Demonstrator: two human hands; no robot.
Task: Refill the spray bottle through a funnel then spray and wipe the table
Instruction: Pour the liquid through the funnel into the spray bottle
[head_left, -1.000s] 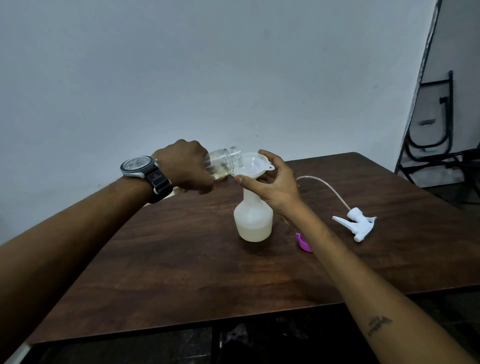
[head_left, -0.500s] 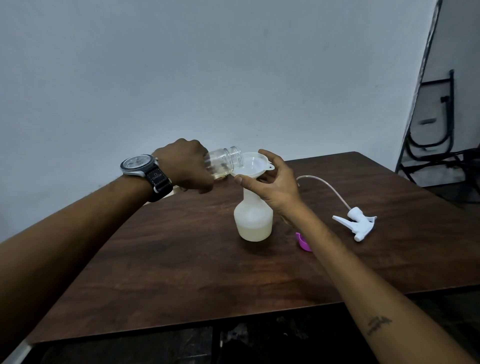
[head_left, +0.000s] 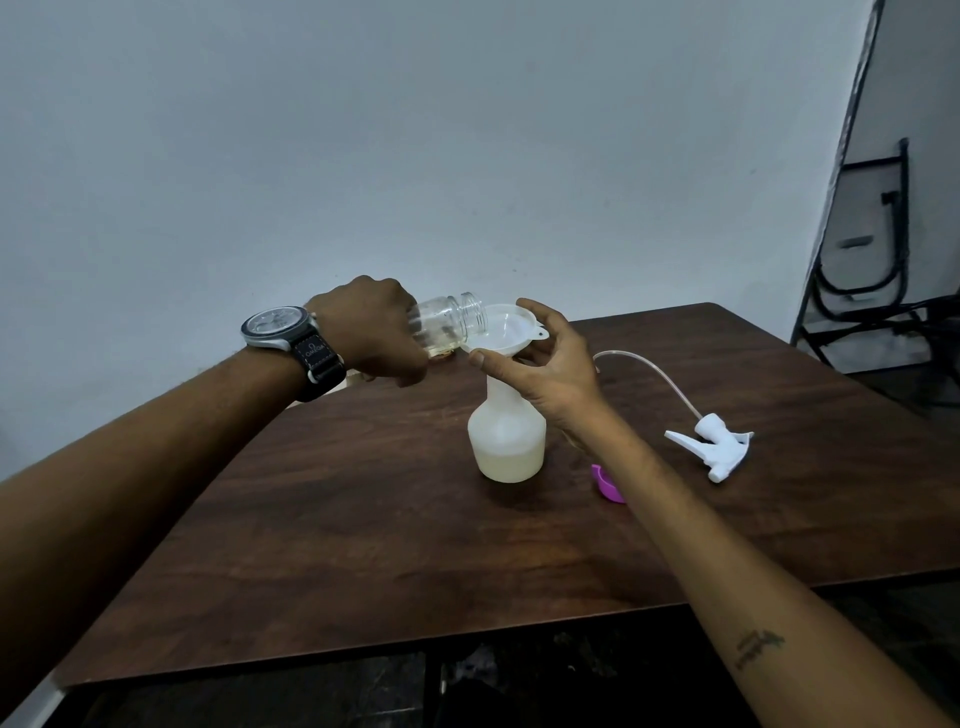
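Little has moved since half a second ago. Left hand (head_left: 371, 330) grips the jar (head_left: 449, 322), tipped so its mouth overhangs the funnel (head_left: 506, 330). Right hand (head_left: 550, 364) curls thumb and fingers round the funnel's rim, likely steadying it in the bottle (head_left: 506, 441) at frame centre.

A: Anything changed over the last second?
B: Barely. No displacement is detected at the jar (head_left: 449, 322) tipped over the funnel (head_left: 506, 332) by the left hand (head_left: 369, 327). Whether its liquid has dropped cannot be resolved.
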